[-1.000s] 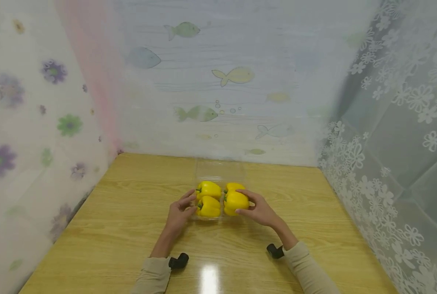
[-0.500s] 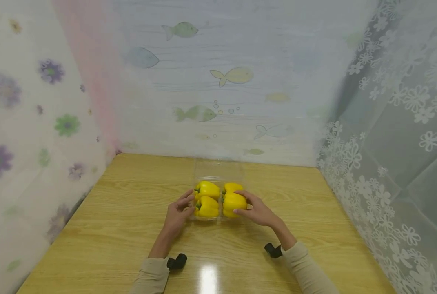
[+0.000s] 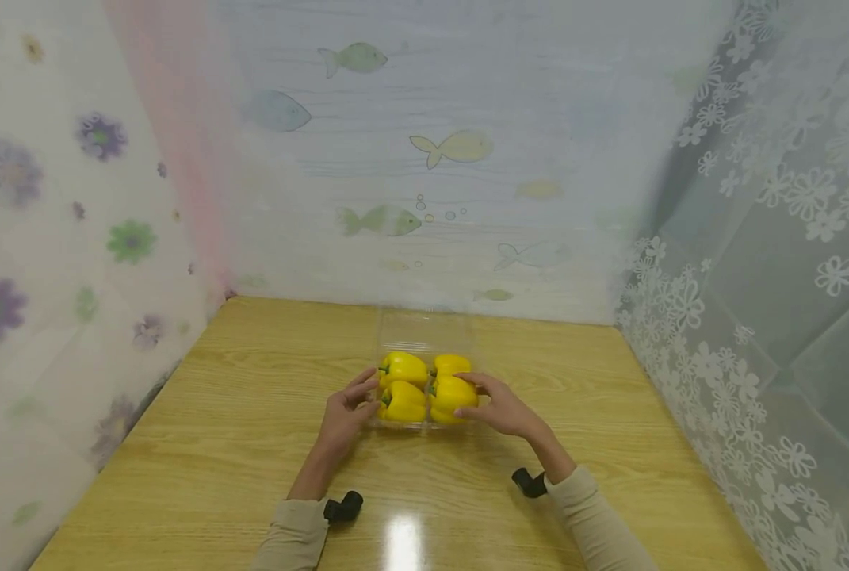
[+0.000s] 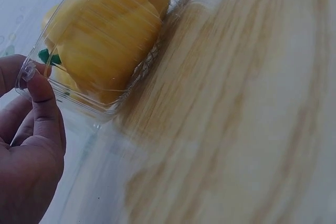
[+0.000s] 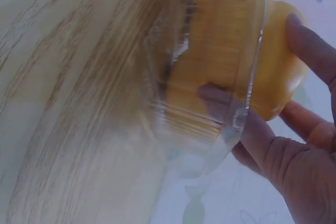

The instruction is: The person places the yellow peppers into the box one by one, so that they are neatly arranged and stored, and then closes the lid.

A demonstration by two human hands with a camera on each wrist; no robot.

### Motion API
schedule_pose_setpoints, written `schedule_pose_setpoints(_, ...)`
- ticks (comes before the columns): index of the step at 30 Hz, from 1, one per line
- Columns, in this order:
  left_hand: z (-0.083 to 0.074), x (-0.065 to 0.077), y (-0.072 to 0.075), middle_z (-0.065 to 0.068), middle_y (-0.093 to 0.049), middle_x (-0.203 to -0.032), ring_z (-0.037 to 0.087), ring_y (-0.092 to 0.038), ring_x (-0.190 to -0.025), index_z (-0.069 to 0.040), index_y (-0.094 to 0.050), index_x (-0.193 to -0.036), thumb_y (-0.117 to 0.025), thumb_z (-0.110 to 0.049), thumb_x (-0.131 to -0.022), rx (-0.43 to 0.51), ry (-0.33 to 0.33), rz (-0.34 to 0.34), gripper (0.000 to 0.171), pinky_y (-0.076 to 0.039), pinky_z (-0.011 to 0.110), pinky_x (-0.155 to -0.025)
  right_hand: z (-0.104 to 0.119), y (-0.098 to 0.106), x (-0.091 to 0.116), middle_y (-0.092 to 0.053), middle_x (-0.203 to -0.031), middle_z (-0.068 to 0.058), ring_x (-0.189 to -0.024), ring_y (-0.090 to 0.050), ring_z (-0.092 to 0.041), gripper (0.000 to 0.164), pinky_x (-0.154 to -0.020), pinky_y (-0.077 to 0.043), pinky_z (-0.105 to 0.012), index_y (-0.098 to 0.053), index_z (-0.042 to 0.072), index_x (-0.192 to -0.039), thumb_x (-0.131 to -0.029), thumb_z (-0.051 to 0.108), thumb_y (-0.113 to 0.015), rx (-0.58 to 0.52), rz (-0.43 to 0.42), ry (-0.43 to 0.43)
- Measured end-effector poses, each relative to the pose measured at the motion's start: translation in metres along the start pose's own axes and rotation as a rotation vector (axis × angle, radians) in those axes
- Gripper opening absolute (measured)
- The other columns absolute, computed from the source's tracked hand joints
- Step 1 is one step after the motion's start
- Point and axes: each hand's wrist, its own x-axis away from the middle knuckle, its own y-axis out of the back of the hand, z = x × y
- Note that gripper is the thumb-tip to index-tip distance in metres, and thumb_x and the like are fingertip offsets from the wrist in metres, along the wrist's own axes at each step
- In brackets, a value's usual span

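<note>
A clear plastic clamshell box (image 3: 424,331) lies with its lid folded back, holding several yellow bell peppers with green stems. My left hand (image 3: 343,416) is at its left side; in the left wrist view, thumb and forefinger pinch the box's rim (image 4: 27,72). At the front right, my right hand (image 3: 501,408) grips a yellow bell pepper (image 3: 451,399). In the right wrist view the thumb shows through the clear wall against that pepper (image 5: 281,61), with fingers on its other side. Left of it sit a front pepper (image 3: 403,402) and a back pepper (image 3: 404,369); behind it is another (image 3: 453,365).
The box stands on a wood-grain table (image 3: 253,444). A fish-print curtain (image 3: 453,222) hangs along the back edge, with a flowered sheet (image 3: 96,317) on the left and a grey lace-pattern curtain (image 3: 752,357) on the right.
My right hand has shifted slightly left and settled the front-right pepper lower into the box, uncovering more of the pepper behind it. The left hand stays on the rim.
</note>
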Motion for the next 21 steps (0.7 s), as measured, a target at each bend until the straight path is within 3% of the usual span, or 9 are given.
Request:
schedule_pose_setpoints(11,0.0007,0.0010,0.0029,0.013,-0.046,-0.157,0.016,-0.054,-0.103,0.008,-0.062,-0.133,-0.064,0.008,-0.094,-0.009,0.016,0.003,0.039,-0.048,0.015,-0.083,0.0059,-0.0047,-0.0046,-0.051,-0.148,-0.022,-0.130,-0.051,-0.047,0.064,-0.104,-0.047,-0.055,-0.055,0.004,-0.144,-0.088,0.020,-0.080,0.047,-0.025,-0.051)
schedule_pose_setpoints(21,0.0012,-0.0002,0.0006,0.014,-0.046,-0.156,0.019,-0.055,-0.103,0.009,-0.063,-0.130,-0.065,0.008,-0.093,-0.006,0.001,0.009,0.037,-0.049,0.015,-0.082,0.0072,-0.0049,-0.0079,-0.049,-0.150,-0.022,-0.134,-0.047,-0.047,0.062,-0.106,-0.043,-0.058,-0.051,0.003,-0.147,-0.094,0.025,-0.074,0.067,0.029,-0.089)
